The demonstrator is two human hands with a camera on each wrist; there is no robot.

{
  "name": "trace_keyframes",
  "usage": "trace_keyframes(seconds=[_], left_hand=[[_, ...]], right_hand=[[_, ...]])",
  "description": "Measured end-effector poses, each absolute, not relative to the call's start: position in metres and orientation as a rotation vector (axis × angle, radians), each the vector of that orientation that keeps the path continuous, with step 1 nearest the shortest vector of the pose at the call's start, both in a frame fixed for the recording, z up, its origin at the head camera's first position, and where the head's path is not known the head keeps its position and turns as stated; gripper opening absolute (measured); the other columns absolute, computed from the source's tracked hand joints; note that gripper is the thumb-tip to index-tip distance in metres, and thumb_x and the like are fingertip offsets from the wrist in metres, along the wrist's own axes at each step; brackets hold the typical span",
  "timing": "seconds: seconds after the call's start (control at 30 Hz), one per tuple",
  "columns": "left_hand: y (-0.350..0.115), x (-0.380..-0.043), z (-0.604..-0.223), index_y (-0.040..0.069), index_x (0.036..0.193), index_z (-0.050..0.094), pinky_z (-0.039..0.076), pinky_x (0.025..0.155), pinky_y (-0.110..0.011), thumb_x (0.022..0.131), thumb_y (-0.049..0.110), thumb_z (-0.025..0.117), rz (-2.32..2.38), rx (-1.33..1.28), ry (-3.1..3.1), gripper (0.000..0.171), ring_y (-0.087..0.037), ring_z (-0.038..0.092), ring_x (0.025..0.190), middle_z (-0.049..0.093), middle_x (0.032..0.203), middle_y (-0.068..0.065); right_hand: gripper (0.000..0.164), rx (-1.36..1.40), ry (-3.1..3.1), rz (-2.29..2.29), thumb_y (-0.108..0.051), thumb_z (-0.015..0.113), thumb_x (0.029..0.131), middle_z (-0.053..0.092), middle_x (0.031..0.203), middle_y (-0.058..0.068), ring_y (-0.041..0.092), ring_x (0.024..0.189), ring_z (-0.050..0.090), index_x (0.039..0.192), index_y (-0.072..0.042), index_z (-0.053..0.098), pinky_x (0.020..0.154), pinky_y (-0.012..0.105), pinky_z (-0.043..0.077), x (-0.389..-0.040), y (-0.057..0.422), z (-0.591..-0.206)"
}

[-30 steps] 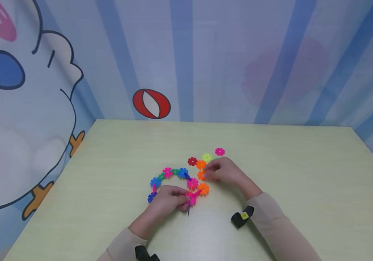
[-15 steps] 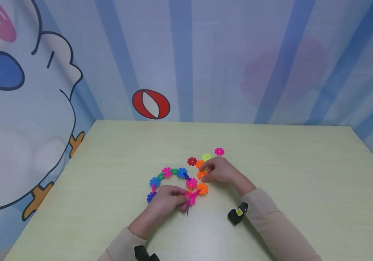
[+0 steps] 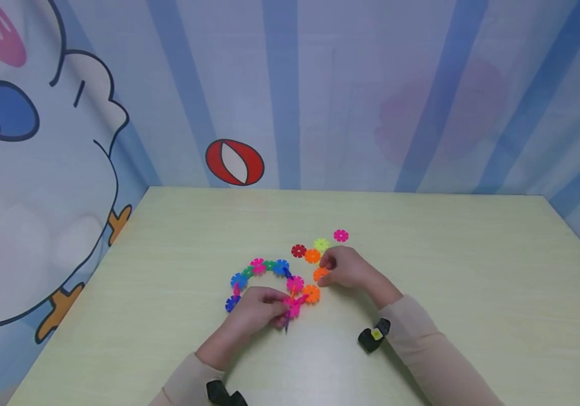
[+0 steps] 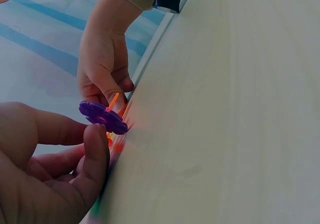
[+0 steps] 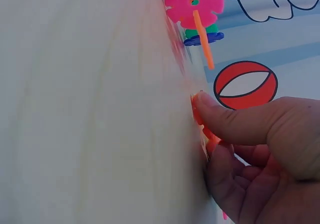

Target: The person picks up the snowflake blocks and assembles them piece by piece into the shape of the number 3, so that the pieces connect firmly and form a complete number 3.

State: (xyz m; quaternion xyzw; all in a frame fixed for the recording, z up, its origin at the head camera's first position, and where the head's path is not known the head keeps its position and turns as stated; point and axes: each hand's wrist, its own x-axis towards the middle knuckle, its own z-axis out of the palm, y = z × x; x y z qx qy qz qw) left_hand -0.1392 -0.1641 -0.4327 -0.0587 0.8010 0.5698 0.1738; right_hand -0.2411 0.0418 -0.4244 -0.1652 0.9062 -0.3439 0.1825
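A curved chain of interlocked plastic snowflake discs point(image 3: 258, 265), in pink, blue, green and orange, lies on the table in the head view. My left hand point(image 3: 256, 309) pinches its near end between thumb and fingers, at a purple disc point(image 4: 102, 117) beside a pink one point(image 3: 293, 308). An orange disc point(image 3: 312, 294) sticks out on the right of that end. Farther right, my right hand point(image 3: 347, 267) pinches a loose orange disc point(image 3: 320, 274) low at the tabletop; in the right wrist view the thumb lies on this disc's edge point(image 5: 196, 109). The left hand covers part of the chain.
Behind the right hand lie loose discs: dark red point(image 3: 298, 251), orange point(image 3: 312, 256), yellow-green point(image 3: 321, 244) and pink point(image 3: 341, 235). The pale table point(image 3: 452, 254) ends at a printed backdrop point(image 3: 351, 101).
The right hand has come in around the loose orange disc, which has shifted slightly right. My left hand and the chain have drifted a little to the left.
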Motion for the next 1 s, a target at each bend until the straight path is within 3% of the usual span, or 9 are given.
trace_keyframes(seconds=[0.23, 0.5, 0.77, 1.0], left_hand=[[-0.164, -0.137, -0.430, -0.002, 0.110, 0.067, 0.056, 0.069, -0.028, 0.092, 0.008, 0.062, 1.569, -0.189, 2.354, 0.021, -0.015, 0.063, 0.069, 0.067, 0.086, -0.008], [-0.164, -0.137, -0.429, -0.003, 0.114, 0.065, 0.057, 0.070, -0.030, 0.092, 0.009, 0.063, 1.589, -0.156, 2.359, 0.025, -0.014, 0.065, 0.069, 0.068, 0.088, -0.008], [-0.163, -0.140, -0.431, -0.001, 0.115, 0.066, 0.057, 0.070, -0.030, 0.091, 0.019, 0.067, 1.583, -0.139, 2.368, 0.031, -0.014, 0.066, 0.071, 0.069, 0.090, -0.006], [-0.158, -0.144, -0.432, 0.007, 0.109, 0.071, 0.053, 0.064, -0.027, 0.089, 0.037, 0.068, 1.510, -0.174, 2.395, 0.036, -0.016, 0.062, 0.070, 0.065, 0.080, -0.003]], right_hand=[[0.013, -0.506, 2.495, -1.134, -0.008, 0.073, 0.084, 0.057, 0.082, 0.005, 0.018, 0.072, 0.051, 0.089, -0.004, 0.061, 0.063, 0.026, 0.046, -0.237, 0.058, -0.429], [0.021, -0.551, 2.333, -1.283, -0.003, 0.066, 0.088, 0.062, 0.083, 0.006, 0.016, 0.068, 0.060, 0.109, 0.001, 0.065, 0.067, 0.029, 0.055, -0.226, 0.076, -0.432], [0.012, -0.585, 2.313, -1.281, -0.005, 0.067, 0.087, 0.065, 0.085, 0.005, 0.017, 0.070, 0.059, 0.099, -0.002, 0.067, 0.067, 0.030, 0.055, -0.215, 0.074, -0.429], [0.008, -0.595, 2.362, -1.258, -0.004, 0.069, 0.086, 0.062, 0.083, 0.005, 0.017, 0.066, 0.057, 0.094, -0.004, 0.068, 0.063, 0.030, 0.054, -0.212, 0.070, -0.430]])
